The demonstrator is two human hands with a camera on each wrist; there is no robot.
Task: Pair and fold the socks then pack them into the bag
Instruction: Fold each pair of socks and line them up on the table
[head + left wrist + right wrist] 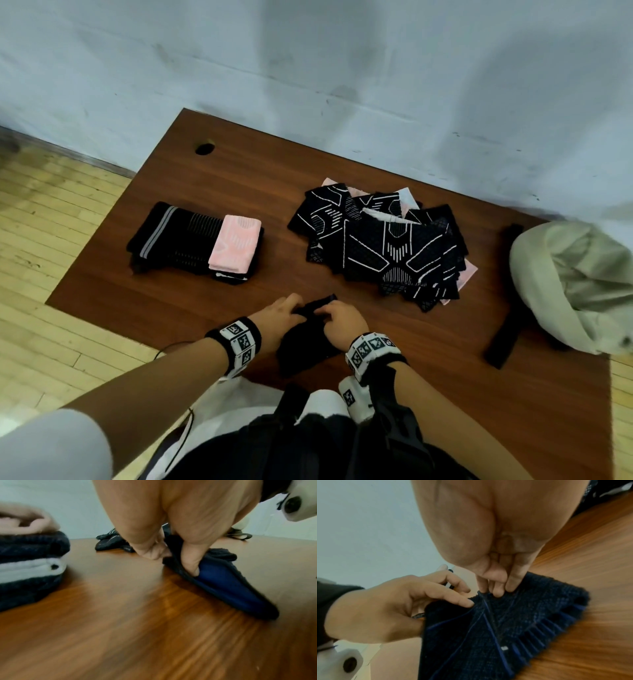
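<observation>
Both hands pinch a dark knit sock at the wood-grain table's near edge: left hand and right hand on its ribbed, blue-lined cuff. No readable writing shows. Beige cloth bag slumps at right.

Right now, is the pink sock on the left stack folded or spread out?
Folded. The pink sock is a compact rectangle on top of the stack of dark socks, and its rounded fold edge shows in the left wrist view.
</observation>
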